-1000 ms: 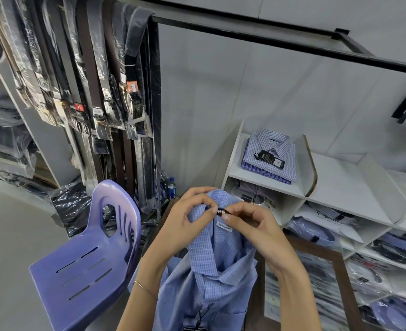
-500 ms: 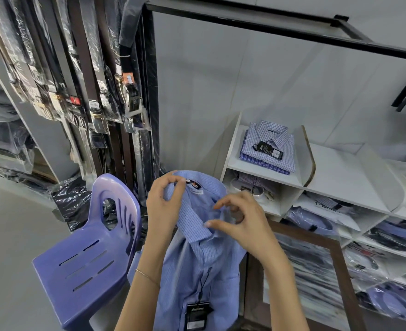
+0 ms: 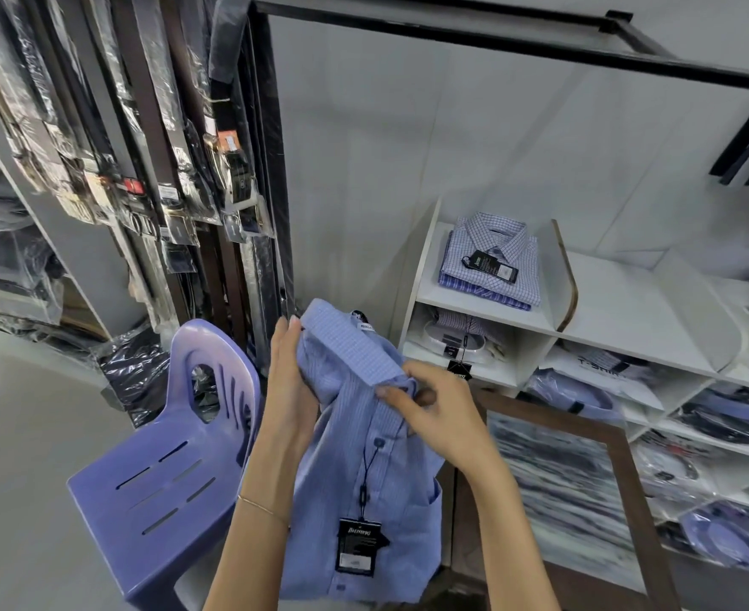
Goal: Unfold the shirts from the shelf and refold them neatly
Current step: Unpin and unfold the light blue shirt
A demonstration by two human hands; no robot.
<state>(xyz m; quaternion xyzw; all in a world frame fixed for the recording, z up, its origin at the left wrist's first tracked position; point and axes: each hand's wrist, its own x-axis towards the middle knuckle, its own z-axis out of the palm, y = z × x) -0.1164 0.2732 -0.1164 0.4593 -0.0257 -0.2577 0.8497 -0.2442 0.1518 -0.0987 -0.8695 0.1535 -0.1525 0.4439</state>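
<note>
A light blue checked shirt [image 3: 355, 469] hangs in front of me, buttoned placket facing me, with a black price tag [image 3: 358, 549] dangling on a cord. My left hand [image 3: 288, 390] grips the left side of the collar, fingers wrapped behind the cloth. My right hand [image 3: 434, 412] pinches the collar front at the top button. A folded checked shirt [image 3: 493, 262] with a black tag lies on the top of the white shelf [image 3: 619, 310]. More folded shirts fill the compartments below.
A purple plastic chair [image 3: 165, 482] stands at my lower left. Belts in plastic sleeves [image 3: 143, 138] hang on a black rack [image 3: 271, 169] at the left. A wood-framed glass counter [image 3: 584, 487] sits under my right arm. Bagged shirts [image 3: 725, 535] fill the lower right compartments.
The collar, raised and held open at the neck label a second ago, now lies folded down. My right hand dropped to the collar front, and the shirt hangs lower with its tag showing.
</note>
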